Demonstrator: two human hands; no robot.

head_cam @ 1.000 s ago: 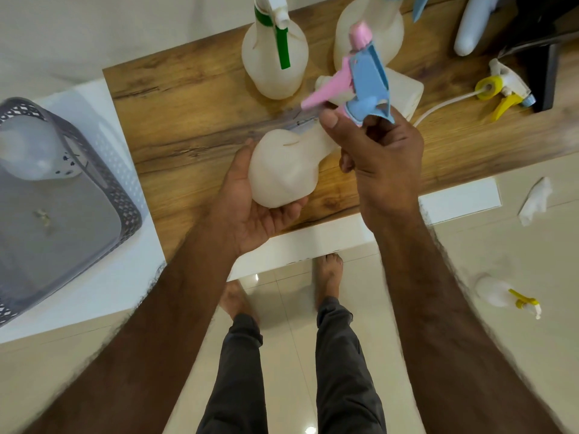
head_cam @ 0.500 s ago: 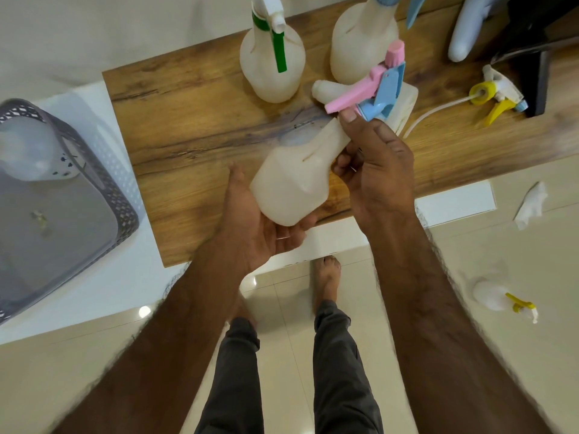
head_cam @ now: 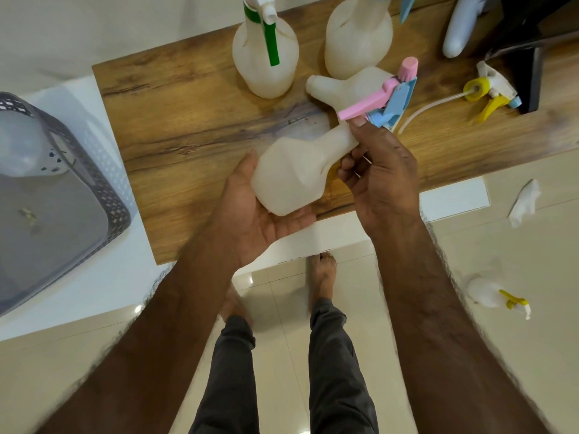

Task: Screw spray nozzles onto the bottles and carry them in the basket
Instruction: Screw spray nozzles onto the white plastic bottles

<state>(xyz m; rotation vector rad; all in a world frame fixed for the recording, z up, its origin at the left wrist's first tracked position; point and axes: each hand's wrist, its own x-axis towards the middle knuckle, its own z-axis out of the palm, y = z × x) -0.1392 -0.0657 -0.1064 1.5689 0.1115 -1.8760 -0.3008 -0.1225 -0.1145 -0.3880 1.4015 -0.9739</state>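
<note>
My left hand [head_cam: 263, 211] cups the base of a translucent white bottle [head_cam: 294, 170] tilted over the wooden tabletop [head_cam: 194, 120]. At the bottle's neck sits a pink and blue spray nozzle [head_cam: 385, 98], and my right hand [head_cam: 382, 170] pinches the nozzle's collar there. A bare bottle [head_cam: 341, 86] lies on its side just behind. Two upright bottles stand at the back, one with a green and white nozzle [head_cam: 266, 54], one with a blue nozzle [head_cam: 357, 36]. A loose yellow and white nozzle [head_cam: 488, 95] with its tube lies to the right. The grey basket [head_cam: 62, 195] on the left holds one bottle [head_cam: 22, 148].
A black object [head_cam: 526, 57] and a white bottle [head_cam: 460, 29] sit at the table's back right. On the tiled floor lie a bottle with a yellow nozzle [head_cam: 495, 297] and a crumpled white tissue [head_cam: 524, 202]. My bare feet stand below the table edge.
The bottle has tilted further and dropped lower in my left palm. My right hand has turned on the nozzle's collar, and the pink trigger has swung round to point left.
</note>
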